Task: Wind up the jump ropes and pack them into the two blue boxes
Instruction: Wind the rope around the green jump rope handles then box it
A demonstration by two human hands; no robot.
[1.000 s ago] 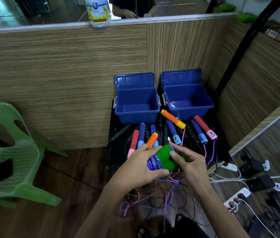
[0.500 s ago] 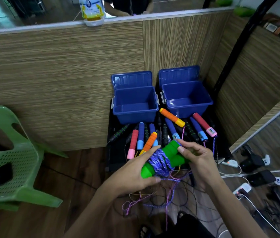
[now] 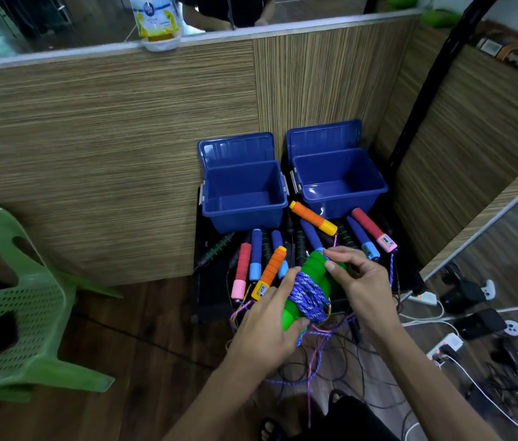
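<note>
Left hand [image 3: 270, 329] gripping green handles [image 3: 310, 281] wound with purple rope [image 3: 310, 297], right hand [image 3: 359, 281] pinching their top end, above the black platform's [image 3: 210, 300] front edge, two open blue boxes [image 3: 245, 198] at its back edge

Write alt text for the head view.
Two hands, left hand and right hand, hold green handles wound with purple rope. Beyond lie more jump-rope handles and two open, empty blue boxes.
</note>
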